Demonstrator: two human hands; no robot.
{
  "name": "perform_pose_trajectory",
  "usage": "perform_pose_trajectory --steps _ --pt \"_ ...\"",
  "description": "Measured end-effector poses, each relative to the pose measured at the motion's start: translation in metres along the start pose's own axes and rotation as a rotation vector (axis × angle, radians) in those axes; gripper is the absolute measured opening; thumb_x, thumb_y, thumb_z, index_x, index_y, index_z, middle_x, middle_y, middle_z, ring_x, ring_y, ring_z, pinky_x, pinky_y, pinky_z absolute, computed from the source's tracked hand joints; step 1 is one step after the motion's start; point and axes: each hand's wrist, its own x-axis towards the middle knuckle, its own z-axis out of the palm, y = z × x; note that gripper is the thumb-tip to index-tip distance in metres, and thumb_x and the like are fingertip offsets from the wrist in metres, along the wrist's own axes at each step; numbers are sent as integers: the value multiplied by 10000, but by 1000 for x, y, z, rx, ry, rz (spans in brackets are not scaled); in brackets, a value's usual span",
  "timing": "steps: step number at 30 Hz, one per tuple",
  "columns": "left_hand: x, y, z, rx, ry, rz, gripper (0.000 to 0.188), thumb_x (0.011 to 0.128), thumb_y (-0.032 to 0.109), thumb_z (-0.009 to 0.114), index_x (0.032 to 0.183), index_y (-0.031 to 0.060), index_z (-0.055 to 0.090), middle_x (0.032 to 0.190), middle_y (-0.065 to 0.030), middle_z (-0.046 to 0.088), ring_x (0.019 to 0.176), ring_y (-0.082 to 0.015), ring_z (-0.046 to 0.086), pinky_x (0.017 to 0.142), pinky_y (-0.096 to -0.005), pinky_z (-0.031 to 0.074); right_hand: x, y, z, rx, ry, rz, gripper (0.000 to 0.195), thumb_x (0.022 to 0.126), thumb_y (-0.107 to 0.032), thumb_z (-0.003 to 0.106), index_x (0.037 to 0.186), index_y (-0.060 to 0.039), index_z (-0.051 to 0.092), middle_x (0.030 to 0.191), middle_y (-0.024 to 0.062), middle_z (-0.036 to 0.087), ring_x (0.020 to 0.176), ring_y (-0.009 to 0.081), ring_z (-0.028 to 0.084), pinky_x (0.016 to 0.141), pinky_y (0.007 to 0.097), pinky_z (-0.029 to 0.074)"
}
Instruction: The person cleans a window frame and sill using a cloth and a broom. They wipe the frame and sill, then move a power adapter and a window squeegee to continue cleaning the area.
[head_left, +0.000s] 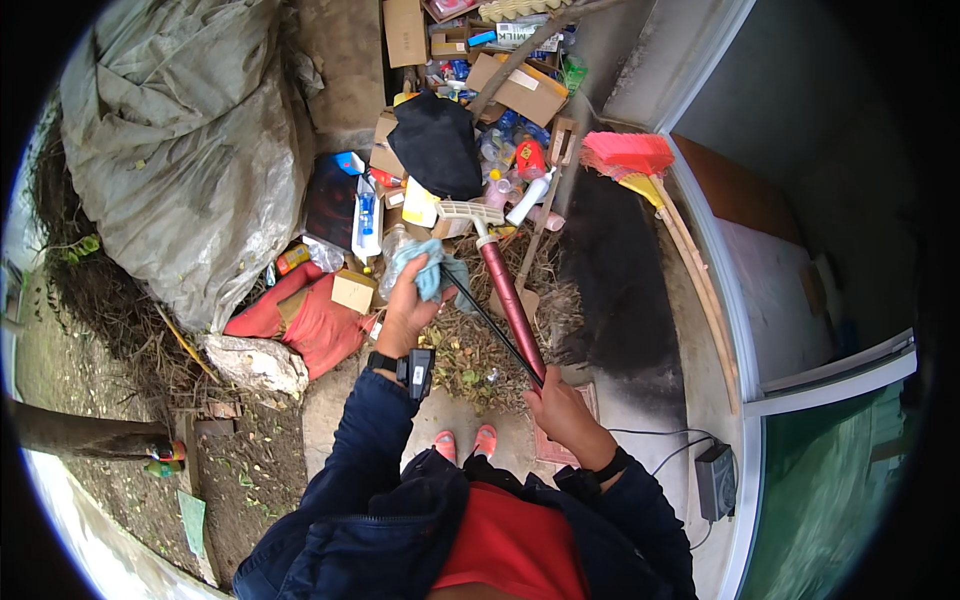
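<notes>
My right hand (564, 411) grips the lower end of a dark red metal tube (511, 311), which looks like part of an air pump. At its far end sits a cream plastic T-shaped piece (471, 213) with ribs. A thin black rod or hose (491, 326) runs beside the tube from my right hand to my left. My left hand (412, 306) pinches a light blue cloth (430, 274) wrapped about the upper end of that black length. A clear plastic bottle (392, 259) lies just beyond the cloth.
Cardboard boxes (523, 88), bottles and a black cloth (436, 142) form a heap ahead. Grey sheeting (187, 150) covers a pile at left. A red broom (628, 154) leans by the door frame at right. A black power adapter (715, 481) with cables sits below it.
</notes>
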Motion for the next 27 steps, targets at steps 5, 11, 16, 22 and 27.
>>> perform_pose_trajectory --steps 5,11,16,22,27 --pt "-15 12 17 -153 -19 142 450 935 509 575 1243 182 614 1181 -31 667 1089 -274 617 906 -544 469 -6 16 8 -144 111 -69 453 941 -290 634 1144 48 412 873 316 659 780 511 649 667 568 518" --pt "-8 21 20 65 184 289 428 946 472 601 1269 191 616 1221 -24 662 1142 -267 596 898 -552 476 -22 9 14 -161 -119 -161 498 915 -301 675 1109 56 386 850 305 658 751 486 664 635 542 546" --pt "-6 20 15 -155 -83 298 428 922 414 634 1284 189 592 1276 -26 654 1188 -263 580 977 -466 454 -27 7 2 312 -382 -251 457 942 -296 665 1127 40 417 777 169 649 683 311 658 608 431 530" --pt "-4 19 6 -119 -511 200 565 900 249 681 1389 39 492 1297 -173 612 1204 -310 582 1100 -489 432 -36 11 -22 977 -802 -175 275 1032 -216 551 1195 -12 465 728 32 535 619 127 552 581 316 528" --pt "1 24 31 330 -313 268 308 904 138 671 1176 13 599 1010 -93 678 804 -220 691 703 -348 586 -49 17 -25 1247 -847 -151 312 1056 -250 514 1250 -10 472 763 48 515 641 132 545 577 320 524"
